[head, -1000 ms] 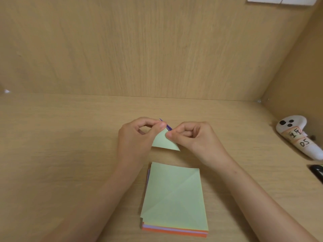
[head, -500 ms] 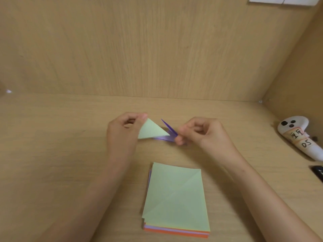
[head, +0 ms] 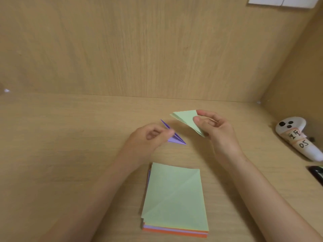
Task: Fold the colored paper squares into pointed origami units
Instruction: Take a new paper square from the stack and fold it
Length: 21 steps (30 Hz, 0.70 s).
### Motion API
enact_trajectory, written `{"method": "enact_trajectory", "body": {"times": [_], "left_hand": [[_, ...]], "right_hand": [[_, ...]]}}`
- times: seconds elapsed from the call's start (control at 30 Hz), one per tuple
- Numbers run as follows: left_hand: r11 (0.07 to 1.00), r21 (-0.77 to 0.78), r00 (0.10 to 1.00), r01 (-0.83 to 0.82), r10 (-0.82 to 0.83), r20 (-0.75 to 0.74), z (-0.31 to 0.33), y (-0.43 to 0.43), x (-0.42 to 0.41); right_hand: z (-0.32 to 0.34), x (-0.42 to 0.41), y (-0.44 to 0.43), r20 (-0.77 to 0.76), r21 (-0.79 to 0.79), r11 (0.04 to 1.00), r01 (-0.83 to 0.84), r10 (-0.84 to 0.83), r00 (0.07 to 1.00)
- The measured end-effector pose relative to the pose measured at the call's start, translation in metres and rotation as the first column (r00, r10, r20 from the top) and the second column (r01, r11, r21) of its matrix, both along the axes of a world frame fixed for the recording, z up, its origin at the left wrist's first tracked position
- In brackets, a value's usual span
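Pale-green folded paper triangle [head: 186,119] is pinched by fingers of the right hand [head: 216,131] above the wooden surface [head: 70,154]; the left hand [head: 146,140] pinches a purple pointed paper unit [head: 175,139] beyond the colored-paper stack [head: 174,198].

table [head: 52,154] + far wall [head: 122,49]: pale wood-grain finish, matt, smooth. paper stack [head: 174,198] near centre: thin matt sheets, green top sheet creased, purple and orange edges below. purple unit [head: 176,139] and green folded piece [head: 186,117]: same matt paper, sharp creases. white controller [head: 295,124] on the right: smooth plastic, slight sheen, papery handwritten label [head: 299,141]. black object [head: 316,173] at right edge: glossy.
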<state>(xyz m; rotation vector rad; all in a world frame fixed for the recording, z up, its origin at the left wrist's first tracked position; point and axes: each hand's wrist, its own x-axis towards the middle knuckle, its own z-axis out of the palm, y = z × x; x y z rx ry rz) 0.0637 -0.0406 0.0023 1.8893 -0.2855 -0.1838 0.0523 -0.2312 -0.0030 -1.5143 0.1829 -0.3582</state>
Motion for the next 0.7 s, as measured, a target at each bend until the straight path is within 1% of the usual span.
{"method": "enact_trajectory", "body": {"times": [0.07,0.13,0.2,0.27,0.33,0.4,0.47,0.5,0.53,0.7], "left_hand": [[0.977,0.162,0.991,0.135,-0.131,-0.040,0.001,0.007,-0.002],[0.922,0.273,0.961,0.274,-0.252,-0.111,0.002,0.015,-0.002],[0.864,0.357,0.935,0.355,-0.323,-0.147,0.003,0.020,-0.002],[0.834,0.397,0.924,0.382,-0.354,-0.144,0.002,0.021,-0.002],[0.827,0.404,0.919,0.392,-0.374,-0.126,0.001,0.021,-0.002],[0.824,0.407,0.917,0.395,-0.383,-0.113,-0.001,0.021,-0.001],[0.825,0.401,0.915,0.398,-0.390,-0.106,-0.001,0.020,-0.001],[0.828,0.392,0.914,0.400,-0.394,-0.101,-0.002,0.020,0.000],[0.834,0.377,0.913,0.402,-0.396,-0.098,-0.002,0.019,0.000],[0.871,0.281,0.915,0.403,-0.392,-0.098,0.001,0.019,0.001]], "right_hand": [[-0.007,0.004,0.000,-0.048,-0.002,0.999,0.042,-0.042,0.998],[-0.014,0.009,0.005,-0.072,-0.030,0.999,0.040,-0.042,0.997],[-0.021,0.015,0.011,-0.085,-0.110,0.994,0.019,-0.029,0.996],[-0.028,0.020,0.014,-0.078,-0.267,0.963,0.019,-0.041,0.996],[-0.033,0.023,0.017,-0.087,-0.408,0.913,0.008,-0.047,0.995],[-0.037,0.022,0.018,-0.087,-0.538,0.843,-0.004,-0.051,0.995],[-0.040,0.021,0.020,-0.053,-0.641,0.767,0.014,-0.062,0.997],[-0.040,0.021,0.021,-0.039,-0.657,0.753,0.027,-0.069,0.997],[-0.039,0.021,0.022,-0.031,-0.651,0.758,0.039,-0.077,0.997],[-0.031,0.021,0.019,0.014,-0.461,0.880,0.114,-0.122,0.992]]}}
